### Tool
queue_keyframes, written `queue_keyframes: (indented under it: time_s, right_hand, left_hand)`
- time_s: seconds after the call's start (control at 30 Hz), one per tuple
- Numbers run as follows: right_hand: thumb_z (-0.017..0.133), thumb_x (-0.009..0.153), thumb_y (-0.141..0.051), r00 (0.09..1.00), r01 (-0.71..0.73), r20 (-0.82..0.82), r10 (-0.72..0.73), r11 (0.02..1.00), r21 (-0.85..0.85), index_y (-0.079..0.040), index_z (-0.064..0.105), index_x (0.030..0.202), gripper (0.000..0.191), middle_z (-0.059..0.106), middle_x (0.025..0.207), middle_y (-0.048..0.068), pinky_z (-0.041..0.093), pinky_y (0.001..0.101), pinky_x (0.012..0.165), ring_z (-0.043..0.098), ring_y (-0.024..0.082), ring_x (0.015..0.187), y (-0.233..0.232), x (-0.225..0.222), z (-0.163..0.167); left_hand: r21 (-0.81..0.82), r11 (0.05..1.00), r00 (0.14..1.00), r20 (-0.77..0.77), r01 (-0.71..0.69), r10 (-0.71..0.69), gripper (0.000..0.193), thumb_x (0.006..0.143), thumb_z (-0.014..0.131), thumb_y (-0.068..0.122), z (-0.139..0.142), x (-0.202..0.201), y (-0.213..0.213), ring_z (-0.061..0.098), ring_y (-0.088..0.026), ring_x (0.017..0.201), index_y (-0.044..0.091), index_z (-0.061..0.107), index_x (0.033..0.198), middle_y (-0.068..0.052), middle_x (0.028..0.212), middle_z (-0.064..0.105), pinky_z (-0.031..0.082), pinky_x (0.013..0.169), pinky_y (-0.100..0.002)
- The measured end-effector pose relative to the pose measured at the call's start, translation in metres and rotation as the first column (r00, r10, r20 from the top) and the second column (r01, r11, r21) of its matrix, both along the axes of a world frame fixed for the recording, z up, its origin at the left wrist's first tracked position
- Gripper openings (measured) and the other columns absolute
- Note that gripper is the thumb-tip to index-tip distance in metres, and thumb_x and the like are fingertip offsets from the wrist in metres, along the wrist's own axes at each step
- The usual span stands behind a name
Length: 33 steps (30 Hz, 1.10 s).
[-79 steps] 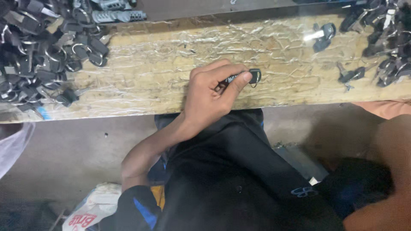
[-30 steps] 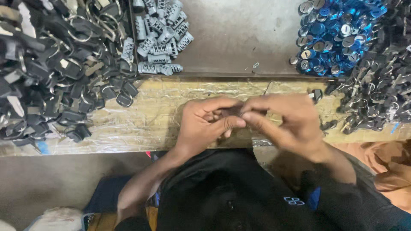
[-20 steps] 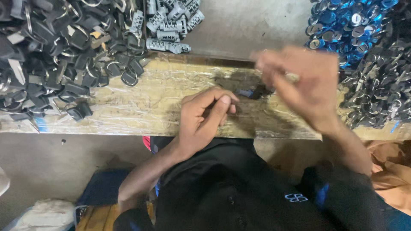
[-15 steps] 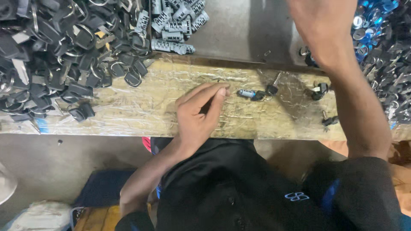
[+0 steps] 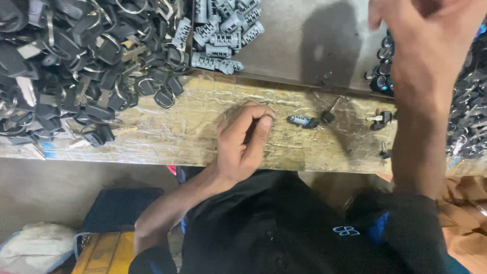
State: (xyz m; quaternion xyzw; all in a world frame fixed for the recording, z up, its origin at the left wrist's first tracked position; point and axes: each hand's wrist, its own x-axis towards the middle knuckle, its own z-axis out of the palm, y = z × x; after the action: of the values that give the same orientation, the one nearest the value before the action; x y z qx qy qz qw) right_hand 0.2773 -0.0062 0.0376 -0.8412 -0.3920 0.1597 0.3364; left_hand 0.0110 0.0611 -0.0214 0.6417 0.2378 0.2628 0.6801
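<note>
Head view shows that the two hands, which were joined over the middle of the worktop (image 5: 167, 137) one second ago, have now separated. The right hand (image 5: 426, 45) has gone up and away to the far right corner, over the heap of blue and silver round parts (image 5: 381, 71); its fingers look loosely spread and seem to hold nothing, but the picture is blurred there, so this is not sure. The left hand (image 5: 243, 139) stays near the front edge, in the middle, resting on the wrinkled plastic cover with its fingers curled and the thumb against the forefinger; whether some small piece is pinched there cannot be told. The small lock cylinder (image 5: 300, 121) that both hands worked on lies now free on the worktop, just beside the left fingertips and to their right, touched by no hand. This suggests that the piece is released and the right hand reaches for something else. The cylinder is short, silver with a bluish shine, lying on its side, and a black key head (image 5: 327, 117) sits at its right end. Another black key (image 5: 383, 120) lies further right. A big pile of black keys (image 5: 66, 66) fills the far left corner, and grey cylinders (image 5: 218, 35) lie beyond the far edge.
</note>
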Motion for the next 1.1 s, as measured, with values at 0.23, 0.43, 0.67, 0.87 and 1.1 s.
queue_keyframes:
  time_s: [0.23,0.43,0.67,0.87,1.1]
  right_hand:
    - [0.075,0.102,-0.009,0.134,0.365,-0.974,0.183,0.905,0.220,0.008,0.066,0.099,0.019,0.059,0.083,0.012,0.039,0.0264,0.057,0.048,0.011,0.062,-0.085,-0.105,0.014]
    - [0.074,0.103,-0.011,0.137,0.466,-0.981,0.136,0.866,0.185,0.008,0.066,0.104,0.021,0.059,0.087,0.012,0.035,0.0260,0.058,0.043,0.009,0.062,-0.114,-0.132,0.005]
    - [0.075,0.103,-0.010,0.130,0.484,-0.986,0.105,0.861,0.156,0.008,0.066,0.105,0.021,0.059,0.085,0.010,0.035,0.0223,0.057,0.040,0.006,0.059,-0.119,-0.135,0.006]
    - [0.076,0.102,-0.009,0.244,0.461,-0.964,0.108,0.861,0.213,0.009,0.067,0.099,0.020,0.061,0.082,0.010,0.038,0.0230,0.056,0.048,0.009,0.062,-0.116,-0.139,0.006]
    - [0.074,0.102,0.002,0.527,0.384,-0.850,0.015,0.888,0.254,0.011,0.070,0.103,0.010,0.068,0.089,0.014,0.044,0.0248,0.064,0.059,0.013,0.071,-0.106,-0.147,0.019]
  left_hand:
    - [-0.593,0.760,0.964,0.147,0.266,-0.223,0.007,0.107,0.064,-0.001,0.026,0.008,-0.001,0.059,-0.003,0.067,-0.004,0.069,0.108,-0.004,0.087,0.069,0.046,0.057,-0.020]
    - [-0.490,0.809,0.945,0.155,0.326,-0.287,0.008,0.104,0.071,0.002,0.045,0.012,-0.003,0.060,-0.003,0.061,-0.004,0.073,0.110,-0.005,0.087,0.072,0.045,0.053,-0.019]
    - [-0.226,0.923,0.950,0.092,0.312,-0.298,0.006,0.106,0.074,0.005,0.051,0.008,-0.008,0.066,-0.004,0.070,0.000,0.074,0.103,-0.004,0.083,0.073,0.050,0.059,-0.019]
    - [-0.212,0.925,0.949,0.089,0.316,-0.304,0.007,0.107,0.073,0.005,0.049,0.003,-0.010,0.068,-0.003,0.073,0.001,0.073,0.102,-0.003,0.084,0.073,0.053,0.062,-0.019]
    - [-0.159,0.943,0.957,0.040,0.291,-0.288,0.004,0.108,0.070,0.005,0.052,-0.001,-0.015,0.066,-0.005,0.068,0.002,0.071,0.105,-0.003,0.083,0.071,0.049,0.058,-0.021]
